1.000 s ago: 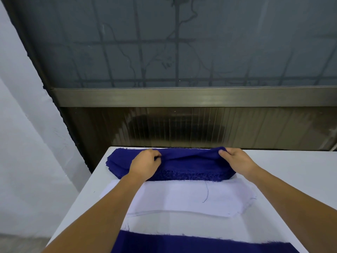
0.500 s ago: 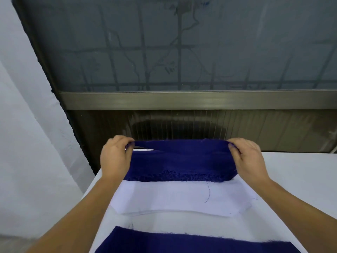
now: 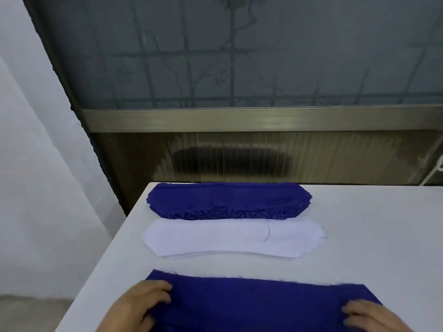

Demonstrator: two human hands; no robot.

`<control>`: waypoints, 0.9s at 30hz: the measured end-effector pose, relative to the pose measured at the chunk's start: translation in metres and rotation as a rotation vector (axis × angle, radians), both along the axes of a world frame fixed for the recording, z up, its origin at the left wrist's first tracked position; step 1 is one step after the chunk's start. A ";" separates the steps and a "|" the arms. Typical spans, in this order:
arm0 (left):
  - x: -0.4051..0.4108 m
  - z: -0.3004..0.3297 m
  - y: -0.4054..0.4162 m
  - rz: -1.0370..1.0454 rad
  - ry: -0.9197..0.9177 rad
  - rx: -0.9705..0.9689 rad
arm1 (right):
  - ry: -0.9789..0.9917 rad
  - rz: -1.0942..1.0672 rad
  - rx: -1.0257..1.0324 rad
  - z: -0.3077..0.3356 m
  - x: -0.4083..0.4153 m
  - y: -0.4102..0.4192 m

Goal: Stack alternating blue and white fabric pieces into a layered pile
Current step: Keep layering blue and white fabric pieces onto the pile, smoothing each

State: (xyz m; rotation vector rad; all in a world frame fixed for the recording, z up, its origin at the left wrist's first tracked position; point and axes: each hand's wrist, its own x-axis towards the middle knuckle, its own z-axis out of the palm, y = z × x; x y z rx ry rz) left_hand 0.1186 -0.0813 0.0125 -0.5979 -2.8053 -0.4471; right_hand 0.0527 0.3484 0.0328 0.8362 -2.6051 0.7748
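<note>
Where hands (image 3: 141, 305) rest: blue piece (image 3: 259, 305).

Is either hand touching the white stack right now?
No, both the left hand and right hand rest on the near blue piece, apart from the white stack.

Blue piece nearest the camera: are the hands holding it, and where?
Yes. Left hand holds the blue piece at its left end, right hand at its right end.
</note>
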 end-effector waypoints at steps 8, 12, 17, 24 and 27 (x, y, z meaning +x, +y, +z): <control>-0.011 0.010 0.001 0.275 -0.043 0.200 | -0.249 -0.113 0.093 0.003 -0.030 0.013; -0.019 0.021 0.006 0.423 0.013 0.376 | -0.228 -0.138 -0.074 0.020 -0.043 0.007; -0.001 0.008 0.003 0.374 0.013 0.415 | -0.006 -0.049 -0.036 -0.002 -0.021 0.017; 0.019 -0.024 -0.001 0.395 -0.086 0.360 | 0.045 0.122 0.109 -0.029 -0.003 0.027; 0.020 -0.024 -0.001 0.391 -0.088 0.323 | 0.091 0.105 0.127 -0.030 -0.001 0.028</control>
